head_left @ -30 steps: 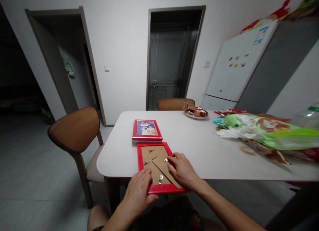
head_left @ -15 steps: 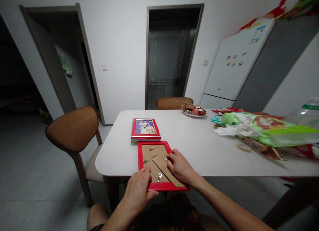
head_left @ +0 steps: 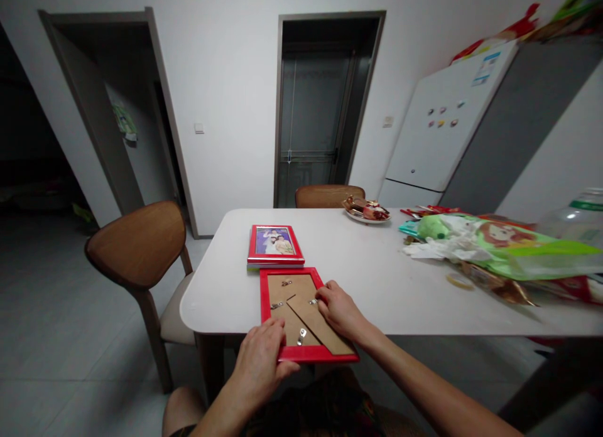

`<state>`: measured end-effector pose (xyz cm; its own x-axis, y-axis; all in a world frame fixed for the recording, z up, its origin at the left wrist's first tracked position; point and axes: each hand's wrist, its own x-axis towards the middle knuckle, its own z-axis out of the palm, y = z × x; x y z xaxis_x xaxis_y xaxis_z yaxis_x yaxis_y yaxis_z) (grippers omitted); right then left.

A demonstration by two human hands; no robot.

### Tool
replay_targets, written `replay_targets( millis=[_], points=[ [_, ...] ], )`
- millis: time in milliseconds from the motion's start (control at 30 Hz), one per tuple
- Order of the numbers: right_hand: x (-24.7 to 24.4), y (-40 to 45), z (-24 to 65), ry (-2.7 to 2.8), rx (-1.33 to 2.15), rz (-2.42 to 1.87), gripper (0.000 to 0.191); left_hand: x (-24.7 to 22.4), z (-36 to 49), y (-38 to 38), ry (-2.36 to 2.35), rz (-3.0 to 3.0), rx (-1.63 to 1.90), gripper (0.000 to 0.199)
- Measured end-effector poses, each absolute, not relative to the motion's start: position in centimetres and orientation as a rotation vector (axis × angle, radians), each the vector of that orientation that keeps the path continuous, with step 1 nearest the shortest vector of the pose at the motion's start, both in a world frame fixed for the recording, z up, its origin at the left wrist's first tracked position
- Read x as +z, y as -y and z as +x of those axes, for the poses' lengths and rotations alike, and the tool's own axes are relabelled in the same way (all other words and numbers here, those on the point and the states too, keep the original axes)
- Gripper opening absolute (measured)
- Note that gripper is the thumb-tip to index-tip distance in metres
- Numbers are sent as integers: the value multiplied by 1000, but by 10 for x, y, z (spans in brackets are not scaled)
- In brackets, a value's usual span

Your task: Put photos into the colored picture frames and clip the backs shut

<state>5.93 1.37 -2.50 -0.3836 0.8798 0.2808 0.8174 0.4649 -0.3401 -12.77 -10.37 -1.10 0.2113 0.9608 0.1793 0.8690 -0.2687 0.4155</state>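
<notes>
A red picture frame lies face down at the table's near edge, its front end jutting past the edge. Its brown backing board has a diagonal stand leg and several small metal clips. My left hand grips the near left corner, thumb below and fingers on top. With fingers curled, my right hand is at the right side, fingertips at the right metal clip. Just beyond, a second red frame lies face up, showing a photo of people, stacked on something with a green edge.
The white table carries a plate of wrapped items at the back and a heap of green packaging with crumpled tissue at right. A roll of tape lies near it. Wooden chairs stand left and behind.
Almost nothing differs. The fingers of my right hand have shifted very slightly at the metal clip; the frame and my left hand stay in place.
</notes>
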Motion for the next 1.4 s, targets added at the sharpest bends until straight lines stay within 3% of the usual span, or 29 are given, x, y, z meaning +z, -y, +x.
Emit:
replay_targets(
  millis=[400,833,1233,1400],
  points=[
    [-30,-22,62,2251,235,-1397,14,-10,-129,103,-1732,2255,572,46],
    [-28,-21,63,2296,247,-1332,12,-8,-125,105,-1774,2253,557,57],
    [-27,-15,72,2265,309,-1244,24,-8,-127,104,-1752,2262,560,45],
    [-18,16,63,2310,214,-1091,28,-10,-131,102,-1740,2267,564,51]
  ],
)
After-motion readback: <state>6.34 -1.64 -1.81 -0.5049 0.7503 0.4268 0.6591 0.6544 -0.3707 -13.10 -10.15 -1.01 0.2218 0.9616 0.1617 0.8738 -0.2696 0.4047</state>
